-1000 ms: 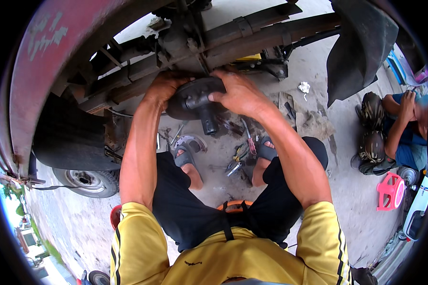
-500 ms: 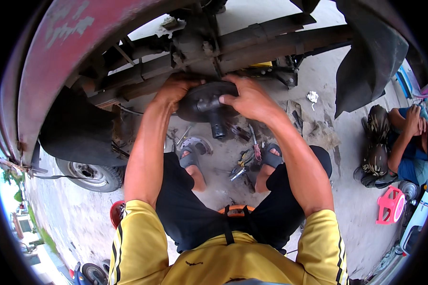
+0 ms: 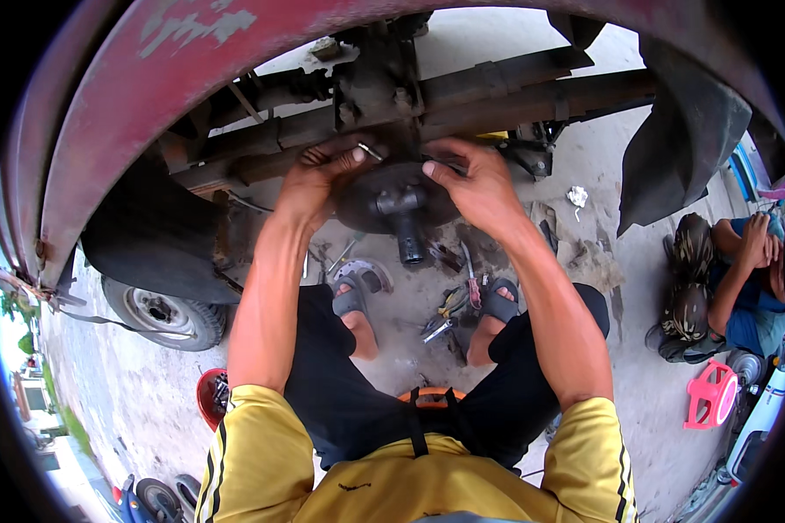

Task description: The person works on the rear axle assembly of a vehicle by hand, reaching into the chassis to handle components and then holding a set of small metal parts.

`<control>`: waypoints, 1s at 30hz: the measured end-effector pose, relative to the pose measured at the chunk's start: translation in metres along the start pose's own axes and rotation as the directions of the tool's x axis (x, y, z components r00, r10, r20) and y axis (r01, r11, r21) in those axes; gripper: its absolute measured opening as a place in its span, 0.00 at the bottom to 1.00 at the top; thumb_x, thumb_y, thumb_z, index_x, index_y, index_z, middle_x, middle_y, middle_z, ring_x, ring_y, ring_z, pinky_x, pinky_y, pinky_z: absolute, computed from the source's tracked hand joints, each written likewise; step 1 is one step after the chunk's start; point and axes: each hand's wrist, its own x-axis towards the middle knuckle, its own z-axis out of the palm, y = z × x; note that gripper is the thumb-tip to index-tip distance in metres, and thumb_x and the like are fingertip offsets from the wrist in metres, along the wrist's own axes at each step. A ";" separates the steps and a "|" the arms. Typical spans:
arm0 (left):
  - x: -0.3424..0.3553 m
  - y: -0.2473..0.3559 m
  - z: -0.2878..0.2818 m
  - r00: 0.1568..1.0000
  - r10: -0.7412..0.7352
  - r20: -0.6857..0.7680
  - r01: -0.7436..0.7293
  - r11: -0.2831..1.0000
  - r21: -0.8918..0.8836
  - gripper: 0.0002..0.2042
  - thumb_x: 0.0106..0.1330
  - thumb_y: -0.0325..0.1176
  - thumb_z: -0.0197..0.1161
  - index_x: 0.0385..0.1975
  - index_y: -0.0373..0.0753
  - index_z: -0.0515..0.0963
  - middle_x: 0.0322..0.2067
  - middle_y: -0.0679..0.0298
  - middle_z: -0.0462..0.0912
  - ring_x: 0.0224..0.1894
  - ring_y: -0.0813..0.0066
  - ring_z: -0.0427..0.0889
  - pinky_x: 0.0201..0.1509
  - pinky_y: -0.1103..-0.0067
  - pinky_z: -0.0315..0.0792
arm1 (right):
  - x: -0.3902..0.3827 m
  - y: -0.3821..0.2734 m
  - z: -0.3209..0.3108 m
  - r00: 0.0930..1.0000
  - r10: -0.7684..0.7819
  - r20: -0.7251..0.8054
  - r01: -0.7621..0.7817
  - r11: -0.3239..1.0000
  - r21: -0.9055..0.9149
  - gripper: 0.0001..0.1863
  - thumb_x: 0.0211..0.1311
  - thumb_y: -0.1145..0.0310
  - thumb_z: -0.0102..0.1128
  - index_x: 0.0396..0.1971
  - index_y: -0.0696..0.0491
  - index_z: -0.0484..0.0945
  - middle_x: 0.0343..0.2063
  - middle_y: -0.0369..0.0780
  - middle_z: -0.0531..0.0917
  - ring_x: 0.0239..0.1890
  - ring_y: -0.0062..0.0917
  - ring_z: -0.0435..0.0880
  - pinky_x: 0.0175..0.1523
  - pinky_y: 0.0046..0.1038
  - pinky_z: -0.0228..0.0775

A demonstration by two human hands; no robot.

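Note:
A dark, round backing plate with a stub axle sticking out of its middle is at the end of the axle in front of me. My left hand is closed at the plate's upper left, pinching a small, pale metal pin or bolt between thumb and finger. On the upper right of the plate, my right hand is held close with thumb and fingers apart. Nothing shows between them, though the far fingertips are partly hidden.
A red fender arches overhead, with a black mud flap at right. Hand tools and a curved brake shoe lie between my feet. An orange-red bowl, a pink stool and a seated person are farther out.
Both hands have come off the plate's rim. The small metal piece now shows in my left fingers, and my right thumb has left the plate's face. The view has shifted slightly.

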 end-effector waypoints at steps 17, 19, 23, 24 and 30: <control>-0.021 0.004 0.010 0.979 0.130 0.157 -0.128 0.991 -0.027 0.13 0.54 0.20 0.71 0.40 0.34 0.83 0.37 0.60 0.86 0.42 0.72 0.83 0.50 0.76 0.75 | -0.024 -0.033 0.021 0.976 -0.199 -0.084 0.215 0.928 0.305 0.09 0.58 0.73 0.67 0.36 0.61 0.80 0.31 0.36 0.80 0.33 0.17 0.77 0.39 0.20 0.69; -0.023 0.007 0.012 0.975 0.130 0.180 -0.129 0.991 -0.015 0.14 0.53 0.20 0.71 0.40 0.34 0.83 0.38 0.61 0.86 0.42 0.72 0.83 0.51 0.76 0.75 | -0.027 -0.037 0.021 0.994 -0.101 -0.048 0.111 0.936 0.335 0.08 0.59 0.73 0.66 0.36 0.61 0.80 0.31 0.35 0.80 0.33 0.15 0.77 0.39 0.19 0.68; -0.024 0.006 0.012 0.976 0.120 0.183 -0.123 0.992 0.007 0.14 0.52 0.19 0.71 0.40 0.35 0.83 0.39 0.61 0.85 0.43 0.73 0.82 0.52 0.77 0.75 | -0.028 -0.035 0.025 1.000 -0.016 -0.021 0.023 0.904 0.428 0.08 0.61 0.72 0.64 0.37 0.60 0.80 0.29 0.33 0.80 0.31 0.12 0.75 0.37 0.19 0.67; -0.025 0.006 0.011 0.977 0.116 0.180 -0.121 0.993 0.015 0.14 0.52 0.18 0.71 0.40 0.35 0.83 0.39 0.61 0.85 0.43 0.73 0.82 0.52 0.77 0.75 | -0.029 -0.037 0.025 1.000 -0.001 -0.009 0.005 0.909 0.417 0.09 0.62 0.71 0.64 0.37 0.60 0.80 0.28 0.33 0.80 0.30 0.12 0.75 0.36 0.18 0.67; -0.022 0.003 0.010 0.979 0.117 0.168 -0.127 0.991 0.050 0.13 0.52 0.18 0.71 0.39 0.35 0.83 0.39 0.61 0.85 0.43 0.73 0.82 0.53 0.77 0.75 | -0.028 -0.040 0.024 0.999 0.044 0.030 -0.052 0.919 0.391 0.11 0.65 0.67 0.61 0.37 0.61 0.79 0.24 0.32 0.80 0.28 0.11 0.73 0.34 0.18 0.66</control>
